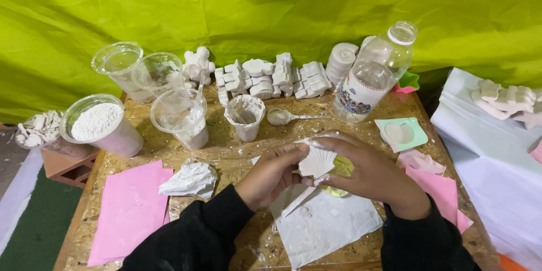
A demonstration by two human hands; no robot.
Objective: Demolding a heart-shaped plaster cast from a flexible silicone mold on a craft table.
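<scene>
**White plaster shell held between two hands over a yellow mould**

White plaster, cast as a fan-shaped shell [317, 161], sits at the centre of the wooden table [141, 114], lifted just above a sheet of white paper [333, 223]. The left hand [271, 174] comes in from seven o'clock and pinches the shell's narrow hinge end, thumb and fingertips closed on it. The right hand [370, 172] comes in from five o'clock and curls over the top, its fingers wrapped around a soft yellow mould [341, 169] that lies touching the shell at its three o'clock side. Both hands are closed, each gripping its own piece.

The shell's long axis runs roughly from eight o'clock to two o'clock, ribs fanning out toward the right hand. So the cast lies between the two grips, with the left hand on its near end and the mould side toward the right hand; both are equally close to it.

Around the hands: a crumpled white wrapper [189, 179] at nine o'clock, pink sheets [129, 209] at eight o'clock, and a green square mould [402, 133] at two o'clock. Toward twelve o'clock stand a cup of white powder [101, 124], several clear plastic cups [182, 114], a plaster-caked mixing cup [245, 116], a coated spoon [282, 116] and a clear bottle [374, 73]. Behind them a row of finished white casts [271, 76] lines the table's far edge, against a green cloth backdrop [282, 5].
</scene>
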